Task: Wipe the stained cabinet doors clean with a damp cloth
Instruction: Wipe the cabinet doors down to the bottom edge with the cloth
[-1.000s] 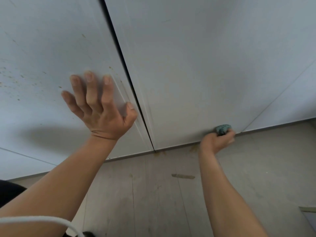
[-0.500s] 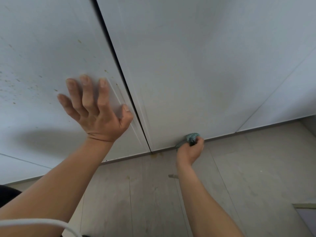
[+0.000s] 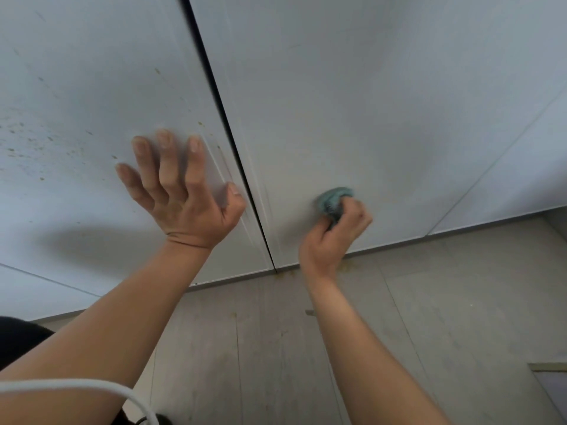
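Since a second ago, risen from the bottom edge up the right cabinet door [image 3: 352, 102]: right hand [image 3: 333, 237], fingers curled tight around the bunched teal cloth [image 3: 333, 202], wad pressed to the panel just beyond the knuckles. Left hand [image 3: 181, 197] splayed wide, flat against the left cabinet door [image 3: 76, 87]. Brown specks [image 3: 36, 139] left of those fingertips untouched. Risk: so small a wad skipping patches, smearing grime.

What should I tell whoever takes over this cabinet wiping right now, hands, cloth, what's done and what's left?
Left hand: open, flat against the left door, holding nothing.
Right hand: shut on the cloth, pressing it low on the right door.
Done: right door looks mostly clean.
Left: brown specks across the left door; yellowish marks on the floor at the door bottoms.
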